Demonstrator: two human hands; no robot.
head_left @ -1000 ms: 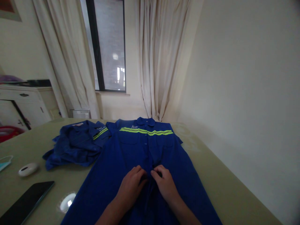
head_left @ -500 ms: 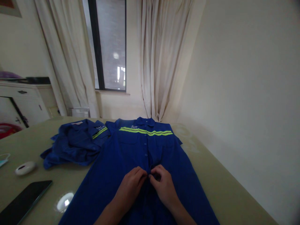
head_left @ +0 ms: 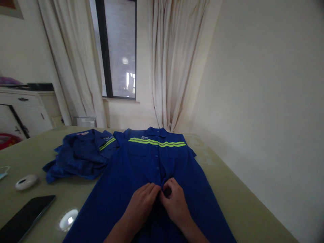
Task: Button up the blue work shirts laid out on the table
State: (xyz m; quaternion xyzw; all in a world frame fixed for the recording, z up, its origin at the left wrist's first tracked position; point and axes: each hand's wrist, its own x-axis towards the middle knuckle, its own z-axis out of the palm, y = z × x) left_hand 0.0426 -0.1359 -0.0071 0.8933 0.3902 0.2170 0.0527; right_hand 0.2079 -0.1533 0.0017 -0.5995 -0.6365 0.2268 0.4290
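Note:
A blue work shirt [head_left: 136,162] with two yellow-green reflective stripes across the chest lies spread on the table, collar away from me. Buttons run down its front placket, with several visible above my hands. My left hand [head_left: 141,204] pinches the placket edge low on the front. Right beside it, my right hand [head_left: 176,200] also grips the cloth, thumb and index finger curled together. The fingertips of both hands almost meet at the placket, and whatever button sits between them is hidden.
On the left of the table [head_left: 255,209] lies a second, crumpled blue shirt [head_left: 81,157]. Nearer are a white oval object [head_left: 26,182], a dark phone [head_left: 27,216] and part of a face mask [head_left: 3,173]. A wall [head_left: 273,118] borders the right side.
The fingers of both hands have shifted slightly at the placket, the left hand's fingertips moving a little toward the right hand. The shirts lie as before.

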